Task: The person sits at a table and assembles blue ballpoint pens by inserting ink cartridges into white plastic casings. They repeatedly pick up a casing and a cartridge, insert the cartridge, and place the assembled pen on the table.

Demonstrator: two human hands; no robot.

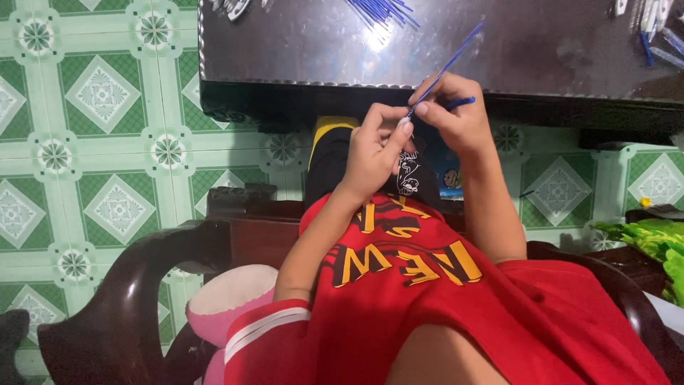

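The right hand (456, 117) pinches a thin blue refill (447, 68) between thumb and forefinger, gripping it near its lower end. The refill's long axis runs on a slant, from the fingers up and to the right, its far tip reaching out over the dark bench (342, 50). A short blue piece (462, 103) also pokes out of this hand to the right, near the knuckles; what it is I cannot tell.

The left hand (374, 146) is curled just beside the right hand, its thumb and fingertips closed on a small white part (405, 122) that meets the lower end of the refill. So the two hands touch at that joint, the left hand lying near and to the left of it, the right hand far and to the right.

Both hands hover in the gap between the bench's near edge and the person's lap, above the black shorts (335, 160) and red shirt (427, 285). More blue refills (381, 11) lie in a loose bundle at the far side of the bench, well apart from the hands, with further pen parts (659, 25) at the far right corner. Open room lies over the bench top; the dark wooden chair arm (135, 285) curves at the near left.
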